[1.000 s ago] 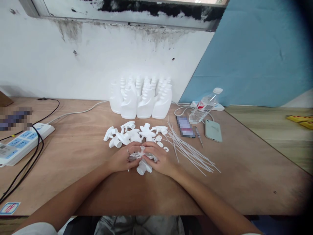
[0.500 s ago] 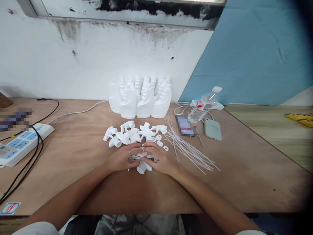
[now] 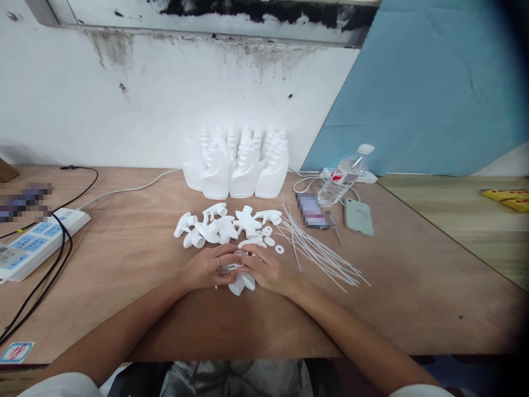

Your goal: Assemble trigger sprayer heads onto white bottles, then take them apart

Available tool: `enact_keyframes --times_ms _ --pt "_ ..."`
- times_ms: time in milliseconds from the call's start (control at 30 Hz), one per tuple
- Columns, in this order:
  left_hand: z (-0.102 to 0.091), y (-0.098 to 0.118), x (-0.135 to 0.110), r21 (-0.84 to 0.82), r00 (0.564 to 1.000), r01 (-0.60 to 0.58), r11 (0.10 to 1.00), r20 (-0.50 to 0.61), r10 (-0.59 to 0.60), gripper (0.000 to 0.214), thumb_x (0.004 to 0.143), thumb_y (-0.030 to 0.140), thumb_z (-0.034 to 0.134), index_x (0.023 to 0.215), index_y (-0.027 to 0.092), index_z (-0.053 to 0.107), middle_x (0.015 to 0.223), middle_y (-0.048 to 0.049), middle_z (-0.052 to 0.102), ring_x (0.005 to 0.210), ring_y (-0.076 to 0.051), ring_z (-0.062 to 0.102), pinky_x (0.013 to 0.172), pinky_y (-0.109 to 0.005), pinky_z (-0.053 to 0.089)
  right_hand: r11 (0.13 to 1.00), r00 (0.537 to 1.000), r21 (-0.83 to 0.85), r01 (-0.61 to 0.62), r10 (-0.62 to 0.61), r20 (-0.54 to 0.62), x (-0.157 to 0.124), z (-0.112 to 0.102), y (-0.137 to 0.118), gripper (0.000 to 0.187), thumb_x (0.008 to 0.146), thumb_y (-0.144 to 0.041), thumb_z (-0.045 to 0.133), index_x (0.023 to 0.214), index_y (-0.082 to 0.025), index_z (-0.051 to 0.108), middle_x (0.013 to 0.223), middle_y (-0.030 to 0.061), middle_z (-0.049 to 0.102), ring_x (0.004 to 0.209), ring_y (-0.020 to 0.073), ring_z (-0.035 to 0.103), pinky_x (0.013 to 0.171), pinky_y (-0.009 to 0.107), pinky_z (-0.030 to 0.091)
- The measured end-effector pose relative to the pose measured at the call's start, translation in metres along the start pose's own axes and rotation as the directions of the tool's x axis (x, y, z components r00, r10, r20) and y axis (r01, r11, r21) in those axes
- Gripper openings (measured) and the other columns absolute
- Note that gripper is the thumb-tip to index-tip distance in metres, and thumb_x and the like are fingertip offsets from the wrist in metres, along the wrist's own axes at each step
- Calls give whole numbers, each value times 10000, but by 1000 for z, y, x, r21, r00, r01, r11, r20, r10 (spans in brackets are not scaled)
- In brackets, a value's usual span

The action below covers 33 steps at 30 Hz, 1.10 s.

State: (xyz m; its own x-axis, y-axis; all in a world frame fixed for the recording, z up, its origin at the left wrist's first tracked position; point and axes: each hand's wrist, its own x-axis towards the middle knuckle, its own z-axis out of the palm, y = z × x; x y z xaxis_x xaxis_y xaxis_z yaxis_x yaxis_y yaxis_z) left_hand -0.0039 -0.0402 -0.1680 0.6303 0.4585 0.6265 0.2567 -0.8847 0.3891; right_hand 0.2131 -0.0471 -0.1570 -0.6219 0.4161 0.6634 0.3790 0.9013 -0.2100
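My left hand (image 3: 206,268) and my right hand (image 3: 268,269) meet over a white spray trigger head (image 3: 241,282) low on the wooden table (image 3: 132,264). Both hands have their fingers curled round it, and its round collar pokes out beneath them. Just behind my hands lies a pile of white trigger heads (image 3: 221,226) with small white washers (image 3: 273,242). To the right of the pile lies a fan of thin white dip tubes (image 3: 318,251). A cluster of white plastic bottles (image 3: 237,165) stands upright by the wall.
A white power strip (image 3: 37,242) with black cables lies at the left. At the right are a clear water bottle (image 3: 343,176) on its side, two phones (image 3: 359,216) and a small screwdriver (image 3: 335,227). A blue panel (image 3: 433,88) leans behind a second table.
My hands have stayed in place, with the fingers shifting slightly on the trigger head. The view has tipped a little.
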Motion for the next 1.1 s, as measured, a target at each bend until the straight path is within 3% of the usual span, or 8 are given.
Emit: enact_keyframes --times_ms 100,333,533,633,833,1000,1100 --pt "1 -2 -1 22 1000 8 1000 3 -8 317 842 151 592 1147 211 528 1124 -90 623 961 -157 638 805 -249 533 1000 1000 3 -18 18 -20 2 0 -2 177 919 -202 553 1096 -198 552 1034 110 633 942 200 632 807 330 552" --pt "8 -9 -8 -76 975 215 974 -46 -219 347 861 209 588 1181 213 453 1097 -64 643 950 -155 657 810 -264 536 983 982 -18 -185 184 -39 6 3 -6 236 887 -238 572 1111 -178 529 1185 157 563 1052 259 581 882 410 517" --pt "8 -13 -7 -31 994 77 997 -72 -79 299 887 201 556 1148 228 413 1105 -71 623 933 -158 650 751 -262 532 965 972 116 -237 235 28 10 4 -6 276 937 -158 458 1211 -183 482 1245 154 538 1141 240 534 962 408 482" --pt "6 -13 -5 46 996 37 998 -79 -33 214 895 229 549 1072 221 429 998 -47 624 825 -135 637 673 -238 511 944 970 222 -244 237 56 13 2 -4 258 945 -152 440 1193 -201 489 1219 131 545 1135 212 529 970 379 477" --pt "7 -14 -7 62 998 67 996 -16 -66 184 893 230 555 1052 210 465 934 -23 585 773 -120 592 662 -224 483 940 972 263 -219 186 144 17 -5 -3 199 960 -179 417 1127 -212 520 1186 120 557 1119 206 533 968 373 471" --pt "4 -12 -5 29 989 148 989 -13 -147 345 881 215 570 1201 224 443 988 -36 578 807 -135 605 696 -245 499 913 973 336 -232 216 85 15 -10 3 221 950 -249 482 1156 -232 559 1215 112 549 1160 212 535 963 383 470" --pt "3 -10 -4 19 980 193 981 -49 -192 464 872 169 570 1294 240 391 1063 -57 579 893 -149 606 758 -263 509 917 956 291 -274 292 -19 9 -22 21 245 958 -253 461 1178 -233 567 1162 98 602 1038 192 600 861 335 499"
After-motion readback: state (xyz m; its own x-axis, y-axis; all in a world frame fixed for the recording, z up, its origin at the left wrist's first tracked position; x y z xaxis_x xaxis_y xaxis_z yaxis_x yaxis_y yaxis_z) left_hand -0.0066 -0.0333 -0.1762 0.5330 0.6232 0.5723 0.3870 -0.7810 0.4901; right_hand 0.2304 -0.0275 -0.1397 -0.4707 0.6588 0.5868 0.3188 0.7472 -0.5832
